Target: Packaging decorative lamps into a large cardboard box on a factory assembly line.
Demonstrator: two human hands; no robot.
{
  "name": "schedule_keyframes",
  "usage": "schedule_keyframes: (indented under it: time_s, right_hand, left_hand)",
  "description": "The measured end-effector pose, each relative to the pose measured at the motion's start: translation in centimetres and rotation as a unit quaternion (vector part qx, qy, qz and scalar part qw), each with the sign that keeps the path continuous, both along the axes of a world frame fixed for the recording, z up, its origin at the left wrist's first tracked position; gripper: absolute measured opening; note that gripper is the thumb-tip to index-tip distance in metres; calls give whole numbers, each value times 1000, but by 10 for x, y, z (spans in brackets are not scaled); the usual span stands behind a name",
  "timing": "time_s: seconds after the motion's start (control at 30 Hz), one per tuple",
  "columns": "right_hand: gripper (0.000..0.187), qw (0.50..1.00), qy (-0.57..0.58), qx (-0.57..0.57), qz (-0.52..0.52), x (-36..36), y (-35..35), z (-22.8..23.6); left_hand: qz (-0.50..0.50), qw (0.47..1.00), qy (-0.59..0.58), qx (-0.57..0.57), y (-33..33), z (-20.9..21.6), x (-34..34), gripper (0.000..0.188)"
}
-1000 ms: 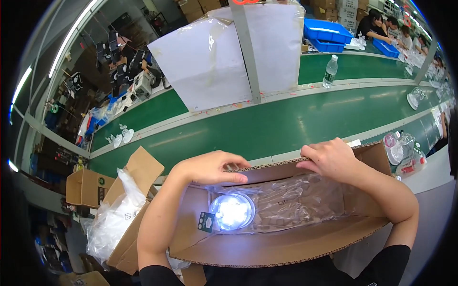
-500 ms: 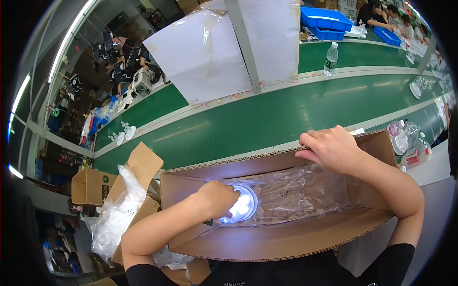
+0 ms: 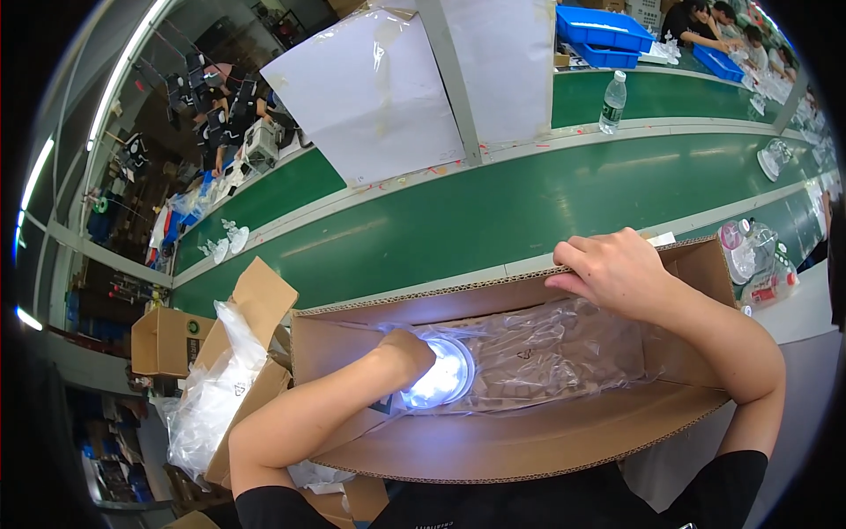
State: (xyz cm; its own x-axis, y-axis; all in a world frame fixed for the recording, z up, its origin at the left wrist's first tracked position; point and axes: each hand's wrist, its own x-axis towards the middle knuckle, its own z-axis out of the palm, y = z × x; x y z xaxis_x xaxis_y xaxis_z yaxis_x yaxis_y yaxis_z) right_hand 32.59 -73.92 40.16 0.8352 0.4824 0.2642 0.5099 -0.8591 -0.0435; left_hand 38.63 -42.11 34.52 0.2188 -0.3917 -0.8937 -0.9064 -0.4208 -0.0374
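Observation:
In front of me stands a long open cardboard box [image 3: 520, 448], with a clear plastic bag [image 3: 555, 357] spread over its bottom. My left hand [image 3: 405, 360] reaches into the left end of it. Closed round the side of a glowing, round, clear lamp [image 3: 448, 375], that hand has most of its fingers hidden behind the lamp. White-blue light spills onto the box walls and the plastic. My right hand [image 3: 612, 271] grips the top edge of the far wall, right of the middle, with thumb and fingers curled over the cardboard.
Beyond the box runs a green conveyor belt [image 3: 423, 234], bordered by pale rails. Left of it, a second carton [image 3: 269, 300] holds crumpled plastic [image 3: 211, 397]. Clear bottles [image 3: 762, 264] stand by the right end. A water bottle [image 3: 612, 104] and blue trays [image 3: 604, 33] are farther back; people sit far right.
My left hand has turned slightly at the lamp, and its fingertips have gone from sight behind it. The lamp has shifted a little and shows more of its bright face. My right hand stays put.

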Motion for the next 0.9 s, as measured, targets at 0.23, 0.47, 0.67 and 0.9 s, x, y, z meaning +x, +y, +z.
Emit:
schedule_keyframes:
  time_s: [0.23,0.47,0.67,0.9]
  right_hand:
    - [41,1000,4,0,1,-1,-1,0]
    - [39,1000,-2,1,-3,-1,1,1]
    - [39,1000,-2,-4,-10,-3,1,4]
    - [39,1000,5,-10,-17,-4,-3,-3]
  left_hand:
    - [-6,1000,12,-24,-2,7,0,29]
    - [-22,999,-3,-29,-6,3,0,20]
    - [-8,999,-38,-5,-4,11,-6,32]
    - [27,857,-17,-514,9,186,-9,25]
